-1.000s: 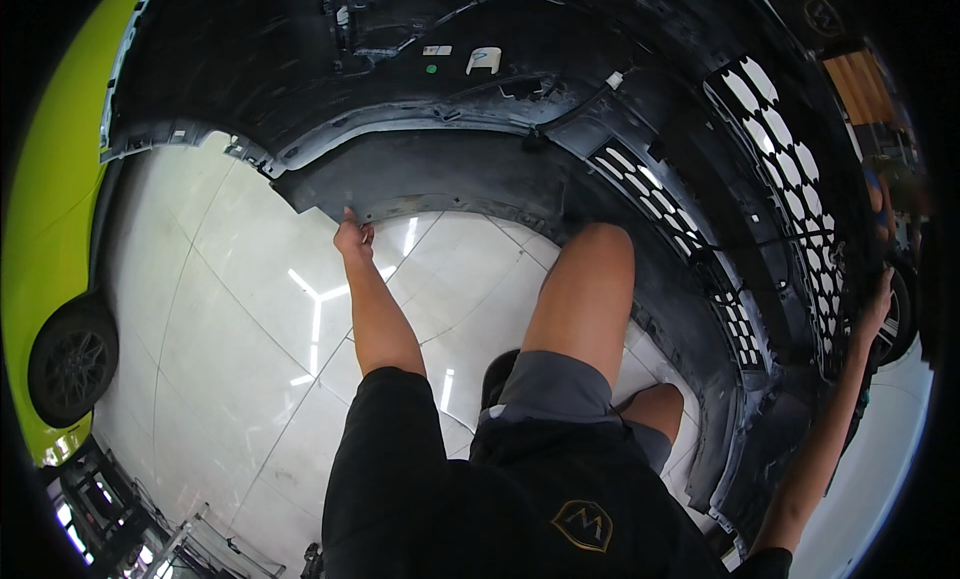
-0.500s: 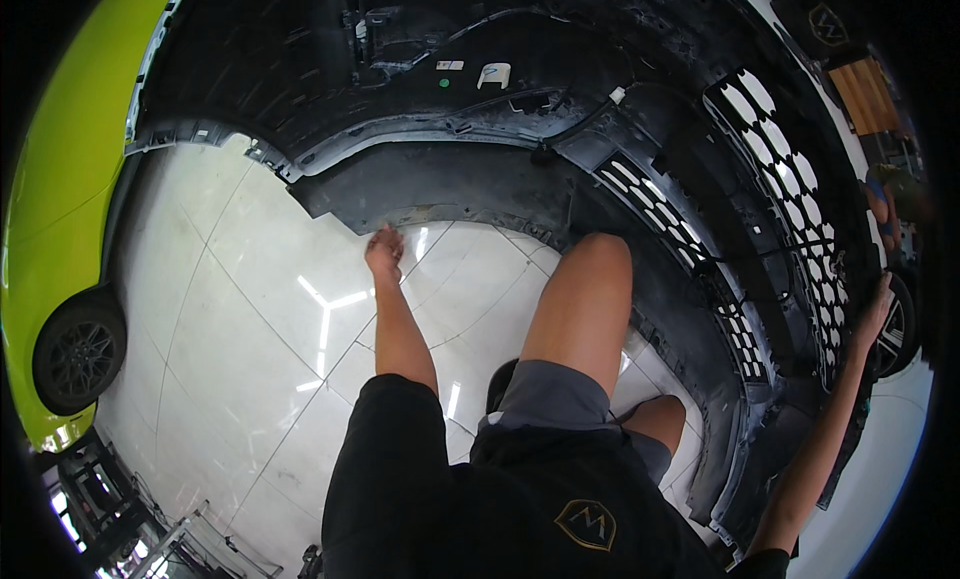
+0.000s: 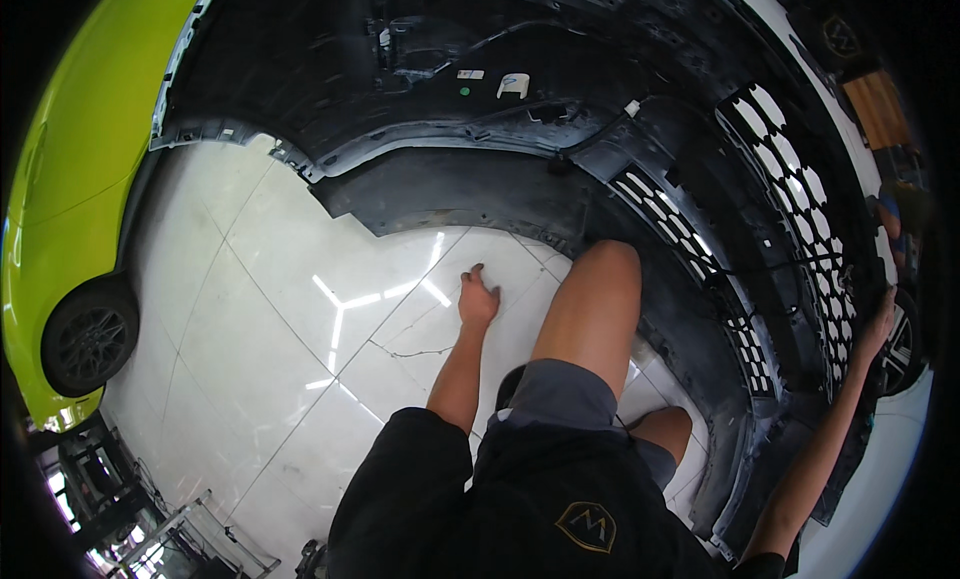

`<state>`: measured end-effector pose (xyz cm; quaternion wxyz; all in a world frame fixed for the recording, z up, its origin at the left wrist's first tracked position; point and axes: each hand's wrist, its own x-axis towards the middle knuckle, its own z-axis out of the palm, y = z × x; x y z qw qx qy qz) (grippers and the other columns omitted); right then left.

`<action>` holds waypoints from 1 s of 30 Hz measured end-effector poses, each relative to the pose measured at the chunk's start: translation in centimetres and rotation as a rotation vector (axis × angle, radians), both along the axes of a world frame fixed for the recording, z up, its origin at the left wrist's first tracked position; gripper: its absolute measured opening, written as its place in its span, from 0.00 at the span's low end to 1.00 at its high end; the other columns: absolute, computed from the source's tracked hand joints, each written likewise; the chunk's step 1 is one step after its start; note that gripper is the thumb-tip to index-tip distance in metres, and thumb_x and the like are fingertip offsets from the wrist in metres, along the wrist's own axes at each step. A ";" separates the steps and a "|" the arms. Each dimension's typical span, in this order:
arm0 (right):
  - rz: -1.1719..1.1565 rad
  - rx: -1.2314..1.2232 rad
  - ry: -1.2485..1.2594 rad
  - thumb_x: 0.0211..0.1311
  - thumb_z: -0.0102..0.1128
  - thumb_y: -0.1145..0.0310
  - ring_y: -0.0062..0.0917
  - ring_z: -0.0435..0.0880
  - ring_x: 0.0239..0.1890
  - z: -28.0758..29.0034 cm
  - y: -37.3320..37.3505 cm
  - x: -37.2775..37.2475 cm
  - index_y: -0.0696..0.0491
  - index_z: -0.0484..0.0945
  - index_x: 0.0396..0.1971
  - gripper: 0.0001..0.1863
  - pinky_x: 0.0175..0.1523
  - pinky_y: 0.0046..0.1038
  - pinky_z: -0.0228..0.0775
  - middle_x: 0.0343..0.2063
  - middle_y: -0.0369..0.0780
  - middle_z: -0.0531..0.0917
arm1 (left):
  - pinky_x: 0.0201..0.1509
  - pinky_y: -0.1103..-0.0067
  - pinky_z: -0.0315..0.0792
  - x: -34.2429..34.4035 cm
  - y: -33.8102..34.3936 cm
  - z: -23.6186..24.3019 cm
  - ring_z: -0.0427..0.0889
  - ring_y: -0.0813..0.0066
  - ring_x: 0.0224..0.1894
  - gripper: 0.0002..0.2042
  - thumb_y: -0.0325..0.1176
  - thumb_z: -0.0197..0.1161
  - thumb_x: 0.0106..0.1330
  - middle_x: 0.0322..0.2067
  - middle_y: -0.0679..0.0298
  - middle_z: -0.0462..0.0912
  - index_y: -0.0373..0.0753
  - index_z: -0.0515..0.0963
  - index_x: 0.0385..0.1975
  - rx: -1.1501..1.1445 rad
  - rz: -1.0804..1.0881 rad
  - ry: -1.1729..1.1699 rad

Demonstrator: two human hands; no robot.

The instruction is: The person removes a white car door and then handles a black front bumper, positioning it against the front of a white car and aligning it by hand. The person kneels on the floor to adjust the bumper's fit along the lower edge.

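A large black car bumper (image 3: 450, 194), its inner side facing me, curves around from the far left to my right. Honeycomb grille openings (image 3: 790, 174) run through its right part. My left hand (image 3: 478, 299) hangs over the floor in front of the bumper's lower lip, apart from it. Nothing is in that hand; its fingers are loosely bent and partly spread. Over at the far right, my right hand (image 3: 878, 324) grips the bumper's outer edge, with the fingertips partly hidden. My bent knee (image 3: 605, 264) is against or just over the lower lip.
A lime-green car (image 3: 75, 204) with a dark wheel (image 3: 90, 334) stands on the left. A metal rack (image 3: 185, 539) is at the lower left. Beyond the bumper on the right are another wheel (image 3: 898, 344) and a wooden box-like thing (image 3: 880, 109). Glossy white tiles (image 3: 260, 349) cover the floor.
My left hand has left the bumper's lower lip and moved right and toward me. My right hand has shifted slightly nearer along the edge. The view has turned a little.
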<state>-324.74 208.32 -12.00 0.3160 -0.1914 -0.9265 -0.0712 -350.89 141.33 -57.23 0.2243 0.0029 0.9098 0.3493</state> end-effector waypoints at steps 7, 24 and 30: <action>-0.004 -0.010 0.029 0.77 0.36 0.60 0.36 0.68 0.66 -0.5 -1.3 -0.4 0.65 0.64 0.64 0.27 0.70 0.33 0.56 0.63 0.52 0.69 | 0.64 0.41 0.59 -1.5 1.5 5.5 0.38 0.33 0.73 0.67 0.56 0.79 0.40 0.72 0.38 0.32 0.35 0.35 0.73 -0.674 -0.199 -0.191; -0.161 -0.543 -0.055 0.68 0.49 0.71 0.34 0.77 0.56 4.2 -9.9 -4.3 0.61 0.60 0.67 0.28 0.60 0.30 0.66 0.53 0.49 0.79 | 0.64 0.45 0.62 -1.6 1.5 3.5 0.38 0.28 0.71 0.70 0.50 0.83 0.36 0.70 0.34 0.27 0.36 0.33 0.72 -0.635 -0.155 -0.164; -0.087 -0.733 -0.204 0.75 0.40 0.56 0.24 0.75 0.57 7.6 -8.6 -2.3 0.62 0.63 0.65 0.28 0.63 0.24 0.62 0.56 0.42 0.76 | 0.63 0.45 0.63 -1.4 2.2 3.8 0.37 0.27 0.71 0.70 0.51 0.82 0.37 0.70 0.33 0.27 0.36 0.34 0.72 -0.614 -0.187 -0.152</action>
